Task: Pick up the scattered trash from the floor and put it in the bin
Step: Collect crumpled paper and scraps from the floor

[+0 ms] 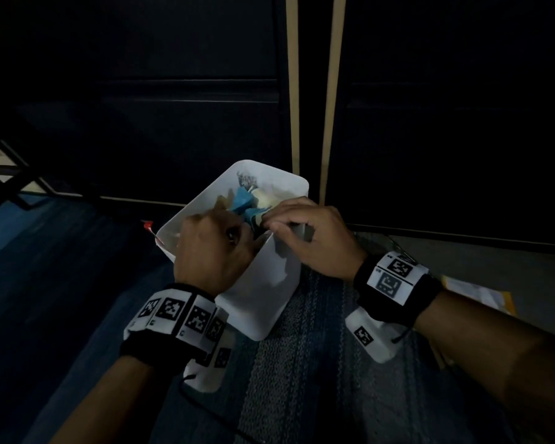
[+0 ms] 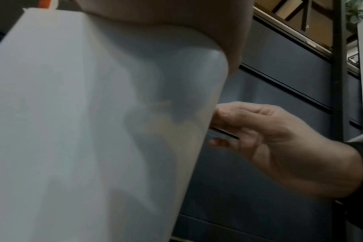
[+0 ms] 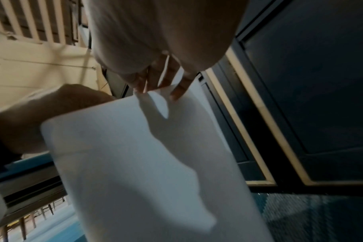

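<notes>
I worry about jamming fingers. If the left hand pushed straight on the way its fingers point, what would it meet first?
Probably the trash piled inside the white bin; the left hand is already over the rim. Depth is unclear.

My left hand (image 1: 210,251) curls over the near rim of the white rectangular plastic bin (image 1: 263,283); my right hand (image 1: 311,238) pinches blue crumpled trash (image 1: 242,201) inside it.

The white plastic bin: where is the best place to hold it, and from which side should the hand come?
Probably the top rim of the white plastic bin, reached from above on its two long sides. The bin is tall, with smooth, featureless walls and an open top; the left hand and right hand are already at opposite edges there.
</notes>
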`<state>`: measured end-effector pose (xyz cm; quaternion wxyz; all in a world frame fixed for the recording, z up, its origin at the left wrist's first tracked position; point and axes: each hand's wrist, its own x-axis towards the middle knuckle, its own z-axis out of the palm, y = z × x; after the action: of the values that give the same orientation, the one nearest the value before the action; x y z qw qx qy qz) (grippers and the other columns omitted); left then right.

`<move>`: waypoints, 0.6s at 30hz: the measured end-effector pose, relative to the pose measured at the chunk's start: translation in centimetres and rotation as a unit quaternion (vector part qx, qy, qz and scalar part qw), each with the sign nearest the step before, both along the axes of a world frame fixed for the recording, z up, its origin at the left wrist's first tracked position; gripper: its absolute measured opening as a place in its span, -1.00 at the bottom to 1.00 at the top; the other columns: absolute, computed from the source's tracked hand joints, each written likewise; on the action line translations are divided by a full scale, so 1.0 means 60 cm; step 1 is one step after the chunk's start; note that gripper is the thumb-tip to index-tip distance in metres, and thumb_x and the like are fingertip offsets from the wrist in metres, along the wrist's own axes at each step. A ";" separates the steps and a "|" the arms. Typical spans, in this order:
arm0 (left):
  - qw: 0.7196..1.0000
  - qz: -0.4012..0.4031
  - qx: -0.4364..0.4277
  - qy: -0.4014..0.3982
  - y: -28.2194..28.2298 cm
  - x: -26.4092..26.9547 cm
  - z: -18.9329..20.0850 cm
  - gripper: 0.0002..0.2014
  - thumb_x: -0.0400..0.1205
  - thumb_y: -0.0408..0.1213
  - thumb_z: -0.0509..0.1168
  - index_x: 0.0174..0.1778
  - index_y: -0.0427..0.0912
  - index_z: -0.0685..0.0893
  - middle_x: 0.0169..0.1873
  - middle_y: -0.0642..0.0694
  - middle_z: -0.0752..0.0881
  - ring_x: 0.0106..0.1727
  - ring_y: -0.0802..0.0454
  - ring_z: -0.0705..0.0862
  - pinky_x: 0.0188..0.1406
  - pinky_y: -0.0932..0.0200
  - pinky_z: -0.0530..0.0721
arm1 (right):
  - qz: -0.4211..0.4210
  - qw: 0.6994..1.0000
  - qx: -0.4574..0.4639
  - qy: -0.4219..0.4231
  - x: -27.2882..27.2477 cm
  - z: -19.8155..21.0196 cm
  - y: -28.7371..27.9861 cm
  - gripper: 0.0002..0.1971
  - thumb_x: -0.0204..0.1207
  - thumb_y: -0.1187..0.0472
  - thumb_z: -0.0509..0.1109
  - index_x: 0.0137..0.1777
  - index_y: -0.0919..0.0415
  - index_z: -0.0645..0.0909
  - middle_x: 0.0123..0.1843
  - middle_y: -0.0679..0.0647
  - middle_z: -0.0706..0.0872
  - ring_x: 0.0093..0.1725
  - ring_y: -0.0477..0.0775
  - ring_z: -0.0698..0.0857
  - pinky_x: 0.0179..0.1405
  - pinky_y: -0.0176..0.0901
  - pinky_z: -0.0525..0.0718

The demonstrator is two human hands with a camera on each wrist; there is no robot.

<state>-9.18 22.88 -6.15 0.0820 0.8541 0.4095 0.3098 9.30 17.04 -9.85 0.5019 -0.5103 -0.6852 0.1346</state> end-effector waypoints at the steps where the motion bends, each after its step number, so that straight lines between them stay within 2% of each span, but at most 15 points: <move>1: 1.000 -0.009 0.004 -0.006 -0.001 -0.001 0.001 -0.74 0.46 -0.16 0.18 -0.49 -0.16 0.63 -0.51 -0.03 0.65 -0.51 0.03 0.55 -0.43 0.13 0.44 | -0.002 1.000 0.007 0.015 0.003 0.000 -0.006 -0.84 0.63 0.26 0.42 0.09 0.26 0.80 0.10 0.06 0.80 0.24 -0.04 0.69 0.22 0.02 0.68; 4: 0.999 -0.025 0.037 -0.019 -0.003 -0.003 0.003 -0.86 0.44 -0.30 0.26 -0.41 -0.11 0.68 -0.38 -0.01 0.74 -0.35 0.01 0.64 -0.26 0.05 0.52 | -0.031 0.998 0.030 0.041 0.017 0.001 -0.030 -0.84 0.61 0.33 0.43 0.13 0.28 0.77 0.15 0.10 0.78 0.23 -0.02 0.71 0.20 0.01 0.70; 6: 0.997 0.017 0.075 -0.010 -0.007 -0.002 0.004 -0.90 0.45 -0.30 0.28 -0.27 -0.08 0.71 -0.23 0.00 0.77 -0.13 -0.09 0.65 -0.06 0.01 0.45 | -0.059 0.997 0.040 0.043 0.031 0.002 -0.048 -0.82 0.60 0.35 0.44 0.17 0.27 0.75 0.16 0.10 0.75 0.20 -0.04 0.71 0.20 -0.09 0.70; 8: 0.992 0.034 0.118 -0.006 -0.018 0.007 0.008 -0.87 0.46 -0.29 0.27 -0.18 -0.08 0.72 -0.14 -0.01 0.76 -0.01 -0.14 0.60 0.03 -0.03 0.36 | -0.091 0.994 0.042 0.030 0.050 -0.003 -0.061 -0.80 0.57 0.36 0.46 0.17 0.26 0.74 0.15 0.06 0.74 0.15 -0.07 0.70 0.18 -0.23 0.66; 10: 0.987 0.008 0.159 -0.017 -0.039 0.029 0.021 -0.88 0.47 -0.31 0.28 -0.17 -0.11 0.72 -0.15 -0.03 0.75 -0.01 -0.14 0.58 0.03 -0.02 0.34 | -0.117 0.993 0.023 0.016 0.078 -0.018 -0.072 -0.78 0.55 0.35 0.47 0.18 0.25 0.74 0.13 0.07 0.74 0.14 -0.06 0.71 0.18 -0.25 0.66; 14: 0.974 -0.036 0.216 -0.053 -0.095 0.098 0.029 -0.94 0.43 -0.33 0.33 -0.25 -0.12 0.71 -0.28 -0.02 0.71 -0.12 -0.18 0.59 -0.03 -0.06 0.38 | -0.153 0.987 -0.040 -0.005 0.147 -0.067 -0.105 -0.80 0.56 0.27 0.45 0.17 0.21 0.73 0.08 0.05 0.75 0.08 -0.01 0.73 0.14 -0.12 0.71; 16: 0.978 -0.068 0.189 -0.051 -0.118 0.136 0.010 -0.94 0.43 -0.31 0.31 -0.28 -0.11 0.69 -0.30 -0.02 0.69 -0.13 -0.17 0.57 -0.06 -0.06 0.39 | -0.173 0.982 -0.070 -0.010 0.179 -0.092 -0.125 -0.82 0.56 0.28 0.45 0.15 0.20 0.73 0.04 0.01 0.74 0.04 0.01 0.73 0.09 -0.08 0.71; 18: 0.986 -0.105 0.131 -0.017 -0.132 0.172 -0.025 -0.93 0.42 -0.29 0.27 -0.30 -0.11 0.67 -0.31 -0.03 0.68 -0.15 -0.16 0.57 -0.09 -0.04 0.42 | -0.188 0.975 -0.112 -0.026 0.210 -0.116 -0.147 -0.80 0.56 0.28 0.46 0.17 0.19 0.71 0.06 0.02 0.75 0.04 -0.01 0.72 0.06 -0.07 0.69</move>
<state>1.15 14.93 -7.64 0.0081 0.8904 0.2723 0.3646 21.88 8.25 -16.79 0.4398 -0.6862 -0.5707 0.1003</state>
